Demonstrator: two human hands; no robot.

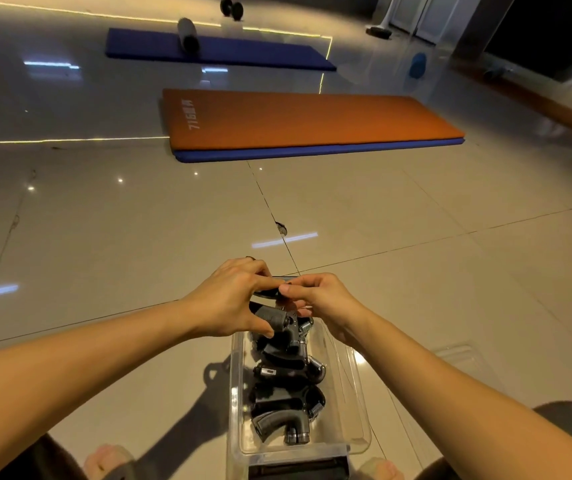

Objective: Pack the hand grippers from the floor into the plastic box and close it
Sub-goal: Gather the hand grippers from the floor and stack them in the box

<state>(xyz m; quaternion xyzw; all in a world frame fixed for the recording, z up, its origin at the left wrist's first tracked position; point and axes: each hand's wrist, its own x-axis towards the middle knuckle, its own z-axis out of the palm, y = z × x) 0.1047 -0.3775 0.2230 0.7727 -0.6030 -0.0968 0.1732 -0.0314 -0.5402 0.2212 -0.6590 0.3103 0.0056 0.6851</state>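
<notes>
The left hand point(232, 299) and right hand point(320, 299) each keep a pinching grip on one black, curved hand gripper point(272, 316) over the clear plastic box point(359, 396).

plastic box point(239, 403): clear, glossy | hand grippers point(282, 368): matt black, metal springs | floor point(104, 237): glossy tile

Brightness: dim, warm yellowish cast overall.
Glare: ceiling lights mirrored as white bars and dots on the glossy floor point(104, 220).
Shadows: dark, sharp-edged shadow left of the plastic box point(357, 403).
Distortion: wide-angle stretch, forearms ballooning at the lower corners.
Blur: far right edge smeared; top right corner nearly black.
</notes>
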